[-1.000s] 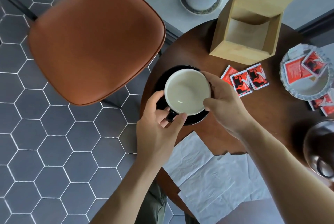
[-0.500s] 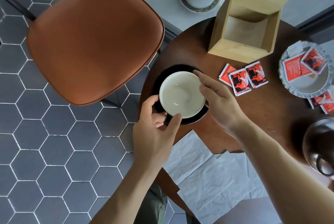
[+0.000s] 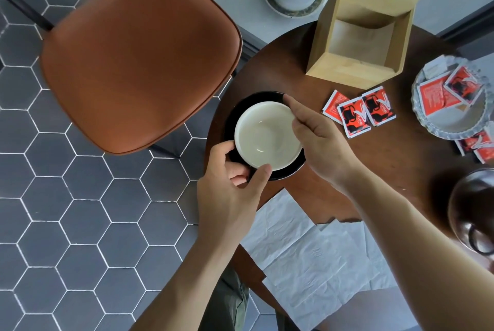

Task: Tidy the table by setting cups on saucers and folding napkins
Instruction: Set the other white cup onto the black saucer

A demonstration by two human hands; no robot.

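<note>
A cup (image 3: 263, 135), black outside and cream inside, sits empty on a black saucer (image 3: 254, 99) near the left edge of the round brown table (image 3: 395, 159). My left hand (image 3: 230, 197) pinches the cup's near side at its handle, thumb on the rim. My right hand (image 3: 318, 140) rests on the cup's right rim, forefinger stretched to the saucer's far edge. Unfolded white napkins (image 3: 312, 258) lie spread at the table's near edge, overlapping.
Red sachets (image 3: 358, 114) lie right of the saucer. Behind them stands an open wooden box (image 3: 355, 44). A glass dish (image 3: 451, 103) with more sachets is at the right edge, and a dark glass pot (image 3: 473, 207) sits nearer. An orange chair (image 3: 139, 49) stands to the left.
The cup has come down and slightly left onto the saucer. Both hands stayed on it, the right forefinger now reaching along the far rim.
</note>
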